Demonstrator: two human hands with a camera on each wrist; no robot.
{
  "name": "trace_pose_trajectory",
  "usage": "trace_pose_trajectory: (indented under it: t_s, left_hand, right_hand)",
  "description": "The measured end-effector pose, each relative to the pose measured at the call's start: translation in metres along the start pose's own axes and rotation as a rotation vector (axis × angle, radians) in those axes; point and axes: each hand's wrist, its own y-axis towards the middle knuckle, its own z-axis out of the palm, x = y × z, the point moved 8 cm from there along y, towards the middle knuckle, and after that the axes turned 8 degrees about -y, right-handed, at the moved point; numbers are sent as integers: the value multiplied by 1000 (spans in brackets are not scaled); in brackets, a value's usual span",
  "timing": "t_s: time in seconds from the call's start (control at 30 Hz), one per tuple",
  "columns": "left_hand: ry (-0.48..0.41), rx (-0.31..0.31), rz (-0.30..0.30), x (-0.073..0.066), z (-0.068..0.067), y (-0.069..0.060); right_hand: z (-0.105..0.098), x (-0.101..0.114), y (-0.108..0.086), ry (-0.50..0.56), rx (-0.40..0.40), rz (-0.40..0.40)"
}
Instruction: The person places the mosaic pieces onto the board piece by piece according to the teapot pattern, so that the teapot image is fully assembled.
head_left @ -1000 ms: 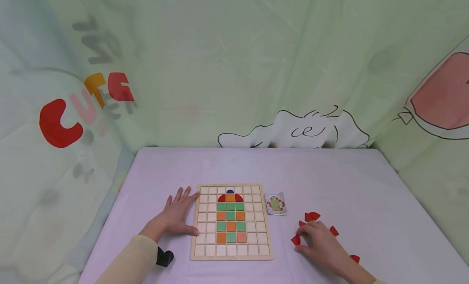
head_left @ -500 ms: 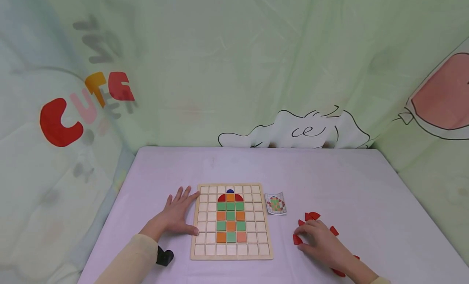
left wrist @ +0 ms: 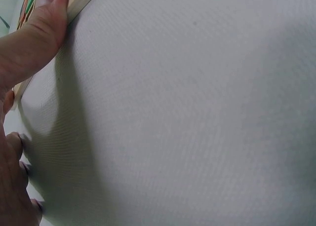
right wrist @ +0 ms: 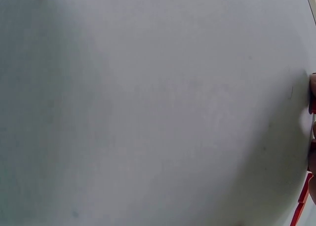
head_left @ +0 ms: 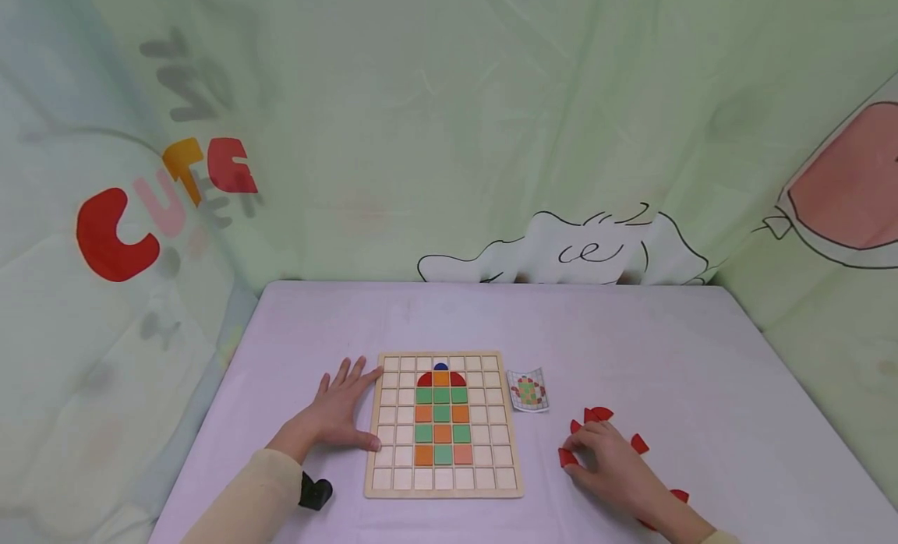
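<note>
A wooden grid board (head_left: 407, 479) lies on the table, bearing green, orange and pink square tiles, two red quarter-circle tiles and a blue half-round one. My left hand (head_left: 337, 415) is spread beside it, thumb and index fingertip on its left edge. In the left wrist view, the thumb (left wrist: 37, 43) rests against the board's rim. To the right of the board, my right hand (head_left: 613, 470) pinches a red quarter-circle tile (head_left: 567, 458) between thumb and index finger, low at the tabletop. The right wrist view shows only bits of the fingers at its edge.
Several more red tiles (head_left: 600, 413) lie around the right hand, some partly hidden by it. A small pattern card (head_left: 528, 390) sits just right of the board. Near the left sleeve is a black object (head_left: 317, 493). Printed curtains stand behind the table (head_left: 449, 318).
The red tile at my right fingertips has turned and shifted slightly. My right forearm has moved a little, covering and uncovering red tiles beneath it. The left hand stays put.
</note>
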Motion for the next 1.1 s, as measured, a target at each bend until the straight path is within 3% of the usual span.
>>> trace_pose_trajectory:
  t_s: [0.3,0.6,1.1]
  left_hand:
    - [-4,0,-7,0,0,-1]
    - [-3,1,-9,-1,0,0]
    - [3,-6,-31,3,3,3]
  right_hand:
    - [-11,15,3,14,-111,-74]
    - [-26,53,28,27,-201,-140]
    - [-19,109,75,22,-161,-199]
